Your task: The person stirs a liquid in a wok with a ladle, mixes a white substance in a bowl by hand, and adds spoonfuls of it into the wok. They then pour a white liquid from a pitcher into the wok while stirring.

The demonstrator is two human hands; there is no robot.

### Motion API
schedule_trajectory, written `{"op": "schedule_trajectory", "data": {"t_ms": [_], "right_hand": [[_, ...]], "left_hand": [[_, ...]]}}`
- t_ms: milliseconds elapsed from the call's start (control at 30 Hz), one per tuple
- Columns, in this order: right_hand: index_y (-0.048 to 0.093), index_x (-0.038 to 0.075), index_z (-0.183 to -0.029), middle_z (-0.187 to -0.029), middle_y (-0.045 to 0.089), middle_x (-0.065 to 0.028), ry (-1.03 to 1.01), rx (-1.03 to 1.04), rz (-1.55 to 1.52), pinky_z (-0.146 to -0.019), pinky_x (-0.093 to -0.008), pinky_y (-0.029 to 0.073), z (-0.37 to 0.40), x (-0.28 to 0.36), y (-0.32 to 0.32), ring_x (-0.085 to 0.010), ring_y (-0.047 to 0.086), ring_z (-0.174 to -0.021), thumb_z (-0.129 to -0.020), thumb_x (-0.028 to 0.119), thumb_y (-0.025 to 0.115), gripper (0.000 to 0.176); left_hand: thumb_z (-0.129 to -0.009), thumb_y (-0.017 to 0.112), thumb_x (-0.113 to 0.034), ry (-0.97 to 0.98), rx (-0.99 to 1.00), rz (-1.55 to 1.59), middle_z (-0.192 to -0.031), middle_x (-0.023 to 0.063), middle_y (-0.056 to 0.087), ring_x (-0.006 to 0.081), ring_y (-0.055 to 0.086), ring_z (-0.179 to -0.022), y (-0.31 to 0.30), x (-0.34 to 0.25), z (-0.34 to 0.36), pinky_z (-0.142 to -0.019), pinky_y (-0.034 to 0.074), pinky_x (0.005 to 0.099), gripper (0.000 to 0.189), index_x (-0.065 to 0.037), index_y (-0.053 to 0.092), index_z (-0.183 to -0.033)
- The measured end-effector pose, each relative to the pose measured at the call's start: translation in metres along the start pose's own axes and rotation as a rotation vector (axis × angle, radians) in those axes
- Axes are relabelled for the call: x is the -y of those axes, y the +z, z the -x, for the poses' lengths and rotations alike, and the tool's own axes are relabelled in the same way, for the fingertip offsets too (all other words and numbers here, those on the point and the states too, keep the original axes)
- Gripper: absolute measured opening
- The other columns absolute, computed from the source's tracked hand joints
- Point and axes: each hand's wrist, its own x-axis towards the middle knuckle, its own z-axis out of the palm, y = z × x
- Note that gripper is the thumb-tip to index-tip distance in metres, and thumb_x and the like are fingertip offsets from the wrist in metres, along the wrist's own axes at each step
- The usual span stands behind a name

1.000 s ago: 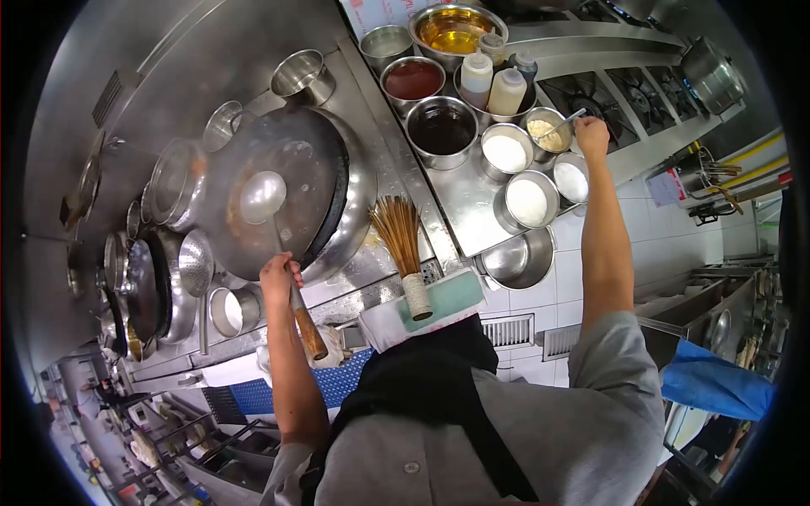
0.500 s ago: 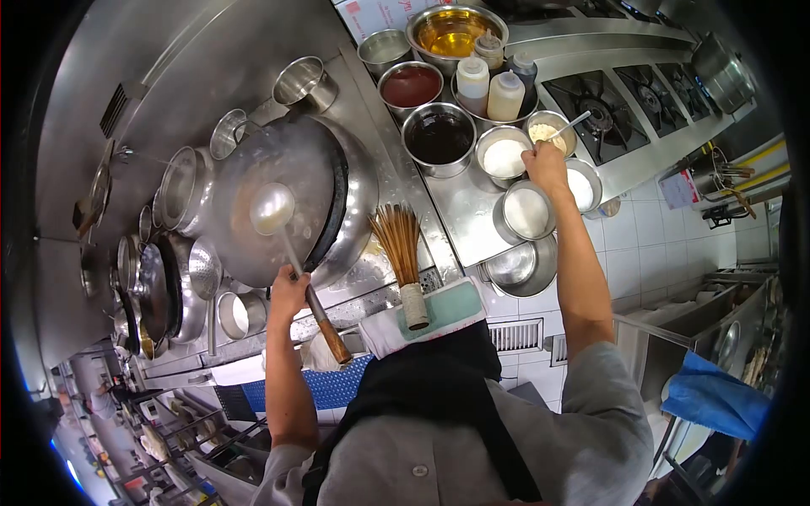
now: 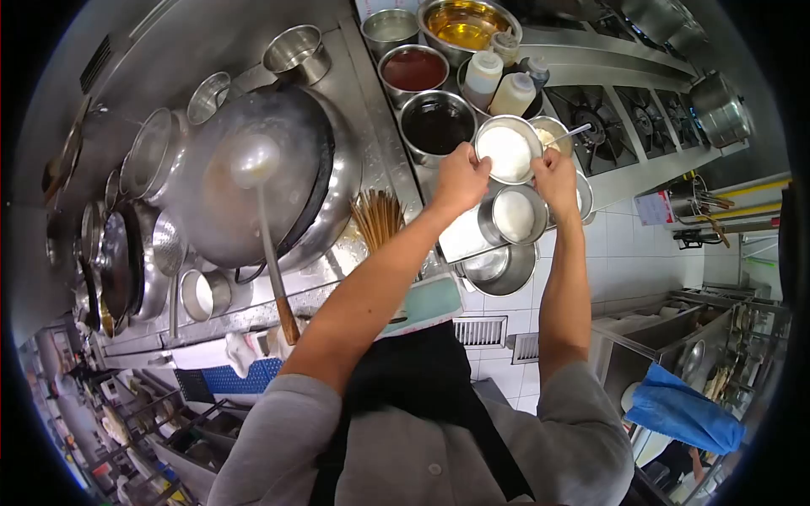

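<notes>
Both hands hold a round steel container of white powder point(image 3: 506, 152) by its rim. My left hand point(image 3: 460, 177) grips the left side and my right hand point(image 3: 554, 173) the right side. The container is raised slightly above a second container of white powder point(image 3: 515, 215). A long ladle point(image 3: 261, 211) with a wooden handle rests free in the big wok point(image 3: 270, 177) to the left. A bamboo brush point(image 3: 380, 218) stands beside the wok, partly hidden by my left arm.
Steel bowls of red sauce point(image 3: 413, 69), dark sauce point(image 3: 436, 126) and oil point(image 3: 464, 25) stand at the back with squeeze bottles point(image 3: 499, 84). A container with a spoon point(image 3: 564, 135) sits behind my right hand. Gas burners point(image 3: 591, 110) lie to the right, pans hang at left.
My left hand let go of the ladle and crossed over to the powder container. My right hand came back from the spoon container. Both now grip the same container.
</notes>
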Motion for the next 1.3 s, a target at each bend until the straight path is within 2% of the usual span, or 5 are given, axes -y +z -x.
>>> {"op": "schedule_trajectory", "data": {"t_ms": [67,233,367,567,1300], "right_hand": [[0.064,-0.002,-0.076,-0.06,0.063,-0.0093,0.055,0.13,-0.173,-0.054,-0.0344,0.049,0.012,0.005,-0.013,-0.0174,0.066,-0.06,-0.09,0.025,0.069,0.031],[0.069,-0.001,-0.085,-0.073,0.066,-0.0047,0.086,-0.618,0.207,-0.059,-0.0256,0.046,-0.1,-0.107,-0.049,-0.0087,0.06,-0.064,-0.092,0.032,0.075,0.034],[0.072,-0.001,-0.092,-0.075,0.066,-0.003,0.285,-0.083,-0.325,-0.058,-0.0236,0.04,-0.133,-0.126,-0.048,-0.0065,0.052,-0.063,-0.096,0.023,0.068,0.024],[0.075,-0.001,-0.102,-0.087,0.075,-0.0081,-0.359,-0.142,0.036,-0.069,-0.0289,0.051,-0.038,-0.017,-0.078,-0.0142,0.065,-0.073,-0.097,0.016,0.065,0.02],[0.07,0.0,-0.111,-0.098,0.073,-0.0095,-0.553,0.464,-0.541,-0.071,-0.0241,0.051,0.19,0.324,0.2,-0.0095,0.066,-0.086,-0.102,0.012,0.06,0.018]], "left_hand": [[-0.092,0.062,-0.008,0.005,-0.068,-0.006,-0.073,0.0143,0.063,0.0218,0.071,-0.06,0.004,-0.012,0.004,-0.05,0.057,0.0309,0.02,0.006,0.053,-0.08],[-0.091,0.058,-0.005,-0.038,-0.079,0.042,-0.071,0.0121,0.058,0.0225,0.071,-0.06,-0.032,-0.03,0.035,-0.049,0.057,0.0322,0.015,0.006,0.053,-0.081],[-0.09,0.057,-0.005,-0.03,-0.029,-0.079,-0.071,0.013,0.059,0.0199,0.068,-0.056,-0.094,-0.045,0.082,-0.047,0.058,0.0324,0.015,0.007,0.054,-0.082],[-0.091,0.057,-0.005,0.016,-0.113,-0.109,-0.065,0.0084,0.057,0.0125,0.063,-0.058,-0.196,-0.04,0.134,-0.048,0.056,0.0302,0.019,0.005,0.052,-0.074],[-0.088,0.057,-0.013,-0.017,-0.575,-0.276,-0.056,0.0193,0.063,0.03,0.068,-0.052,-0.4,-0.005,0.241,-0.059,0.054,0.0413,0.027,0.005,0.06,-0.068]]}}
